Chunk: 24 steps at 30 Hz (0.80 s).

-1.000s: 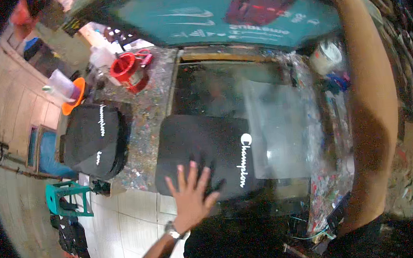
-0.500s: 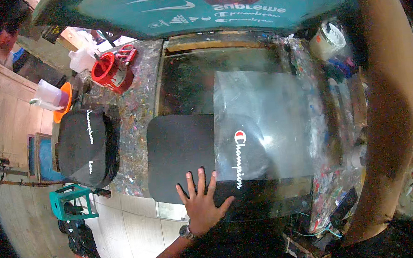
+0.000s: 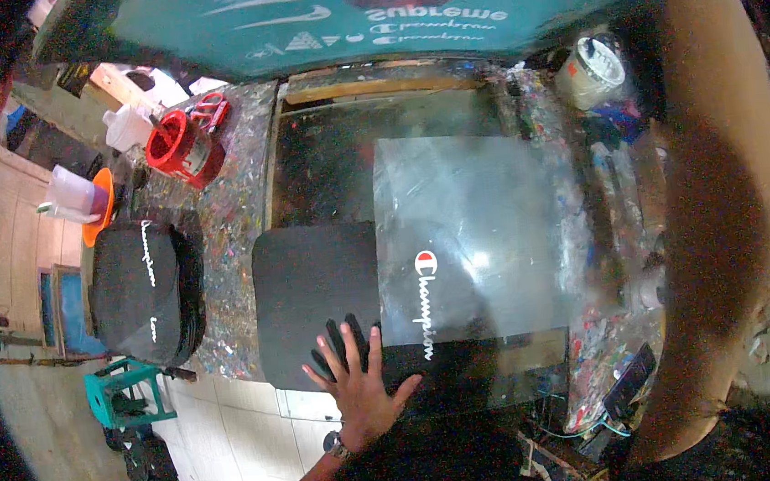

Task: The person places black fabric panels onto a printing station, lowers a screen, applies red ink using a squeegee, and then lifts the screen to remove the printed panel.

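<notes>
My left hand (image 3: 362,401), fingers spread and a watch on the wrist, is over the lower edge of a black panel (image 3: 315,274) that looks like fabric. Shadows fall beside its fingers, and nothing is held. A clear, shiny sheet (image 3: 520,210) covers the right portion of the black piece, where white script lettering with a red-and-white emblem (image 3: 425,263) runs lengthwise. Along the right side my right forearm (image 3: 718,175) reaches up; the hand itself is outside the picture. Above the work surface a teal printing screen (image 3: 194,42) stands tilted up, bearing pale designs and a dark red patch.
On the paint-spattered table (image 3: 230,245) stand a red paint tub (image 3: 190,157) and a white tub (image 3: 592,76). A stack of printed black pieces (image 3: 138,299) lies at the left. Beyond it are a plastic jug (image 3: 74,194) and a green stool (image 3: 123,392).
The view has shifted, so most things appear further left. My left hand remains spread, and its finger shadows stand further from the fingers, as if it has lifted slightly.
</notes>
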Tool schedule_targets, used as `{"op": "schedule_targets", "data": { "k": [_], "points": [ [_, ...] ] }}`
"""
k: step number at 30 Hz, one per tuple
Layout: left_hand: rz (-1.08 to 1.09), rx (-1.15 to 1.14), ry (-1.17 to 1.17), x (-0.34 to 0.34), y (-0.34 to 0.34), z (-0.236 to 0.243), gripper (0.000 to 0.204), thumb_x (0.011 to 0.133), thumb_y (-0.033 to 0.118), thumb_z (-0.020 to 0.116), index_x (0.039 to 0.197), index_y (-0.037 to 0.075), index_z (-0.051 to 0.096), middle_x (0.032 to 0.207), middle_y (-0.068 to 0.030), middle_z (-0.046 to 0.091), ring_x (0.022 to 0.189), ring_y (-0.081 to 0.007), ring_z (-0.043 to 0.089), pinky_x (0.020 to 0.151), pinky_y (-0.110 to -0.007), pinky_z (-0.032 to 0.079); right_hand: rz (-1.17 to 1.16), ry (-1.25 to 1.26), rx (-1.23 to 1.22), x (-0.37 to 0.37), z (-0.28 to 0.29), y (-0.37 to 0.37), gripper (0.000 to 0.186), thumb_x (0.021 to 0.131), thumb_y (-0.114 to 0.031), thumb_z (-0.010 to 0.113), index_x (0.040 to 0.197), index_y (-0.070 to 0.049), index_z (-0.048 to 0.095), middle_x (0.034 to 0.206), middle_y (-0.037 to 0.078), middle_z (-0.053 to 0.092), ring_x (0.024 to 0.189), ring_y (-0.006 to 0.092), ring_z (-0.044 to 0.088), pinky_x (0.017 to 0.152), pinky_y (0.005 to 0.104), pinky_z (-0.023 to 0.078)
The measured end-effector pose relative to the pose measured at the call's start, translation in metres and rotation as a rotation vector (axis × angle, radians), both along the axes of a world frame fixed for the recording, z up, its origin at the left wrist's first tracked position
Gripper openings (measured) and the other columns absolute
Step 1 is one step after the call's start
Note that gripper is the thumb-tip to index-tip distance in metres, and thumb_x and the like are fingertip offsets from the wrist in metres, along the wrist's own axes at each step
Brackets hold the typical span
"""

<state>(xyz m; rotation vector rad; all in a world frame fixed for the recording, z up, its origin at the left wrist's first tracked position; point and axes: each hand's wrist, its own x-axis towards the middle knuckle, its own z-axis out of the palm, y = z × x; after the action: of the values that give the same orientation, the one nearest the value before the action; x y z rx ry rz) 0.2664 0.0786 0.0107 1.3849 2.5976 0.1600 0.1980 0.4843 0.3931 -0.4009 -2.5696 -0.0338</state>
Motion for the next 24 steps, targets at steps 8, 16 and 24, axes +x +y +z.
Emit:
{"op": "schedule_targets", "data": {
  "k": [8, 16, 24],
  "points": [
    [-0.688, 0.728, -0.850, 0.038, 0.155, 0.021, 0.074, 0.093, 0.037, 0.074, 0.153, 0.006, 0.045, 0.166, -0.0265, 0.022, 0.153, -0.0393, 0.027, 0.119, -0.061, 0.027, -0.013, 0.028, 0.070, 0.018, -0.004, -0.016, 0.056, 0.100, -0.048, 0.046, 0.114, 0.000, 0.071, 0.110, 0.030, 0.070, 0.103, 0.0433, 0.069, 0.094, 0.0513, 0.052],
    [-0.051, 0.697, 0.692, -0.146, 0.077, 0.197, 0.093, 0.070, 0.031, 0.087, 0.152, 0.018, 0.045, 0.153, -0.0181, 0.042, 0.143, -0.0404, 0.037, 0.117, -0.066, 0.020, -0.091, 0.269, 0.054, 0.092, -0.139, -0.142, 0.041, 0.094, -0.043, 0.064, 0.088, -0.003, 0.067, 0.085, 0.021, 0.069, 0.074, 0.0382, 0.068, 0.063, 0.0497, 0.056],
    [-0.357, 0.320, 0.139, -0.112, 0.000, 0.046, 0.045, 0.075, 0.029, 0.084, 0.109, 0.009, 0.062, 0.099, -0.0092, 0.061, 0.100, -0.0299, 0.059, 0.089, -0.045, 0.044, -0.040, -0.233, -0.370, 0.154, -0.307, -0.174, 0.031, 0.090, -0.027, 0.071, 0.109, -0.006, 0.058, 0.090, 0.017, 0.066, 0.083, 0.0429, 0.065, 0.071, 0.0544, 0.052]
  ]
}}
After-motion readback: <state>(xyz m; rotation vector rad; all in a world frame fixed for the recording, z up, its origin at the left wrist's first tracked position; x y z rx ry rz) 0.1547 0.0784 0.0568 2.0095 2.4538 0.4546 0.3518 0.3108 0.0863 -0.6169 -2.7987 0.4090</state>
